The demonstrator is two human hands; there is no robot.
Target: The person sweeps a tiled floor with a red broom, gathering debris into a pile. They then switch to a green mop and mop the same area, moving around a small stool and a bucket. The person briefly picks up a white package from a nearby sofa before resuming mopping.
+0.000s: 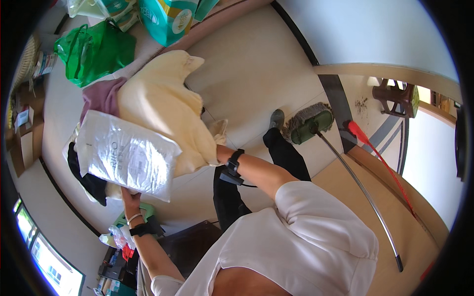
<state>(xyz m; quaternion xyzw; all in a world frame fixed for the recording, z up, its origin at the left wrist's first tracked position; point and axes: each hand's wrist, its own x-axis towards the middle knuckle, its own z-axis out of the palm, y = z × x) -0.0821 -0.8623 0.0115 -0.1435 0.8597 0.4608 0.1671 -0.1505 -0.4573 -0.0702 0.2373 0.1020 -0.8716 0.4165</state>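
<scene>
A bundle lies across both my arms: a cream cloth (pixel 159 107), a mauve cloth (pixel 102 96), a black cloth piece (pixel 87 183) and, on top, a shiny clear plastic packet (pixel 129 155) bearing print. My left hand (pixel 131 199) holds the bundle from below at the packet's near edge, its fingers mostly hidden. The cream cloth covers my right hand; only the forearm and the wrist with a black strap show, at the cloth's right edge. Under that edge, a small beige, partly see-through piece (pixel 219 131) hangs out.
A green plastic bag (pixel 98 51) and a teal bag (pixel 166 18) stand at the upper left. Cardboard boxes (pixel 27 137) are at the far left. A mop (pixel 313 124) and a red-handled tool (pixel 385 161) lean at the right, near a brown stool (pixel 396 98).
</scene>
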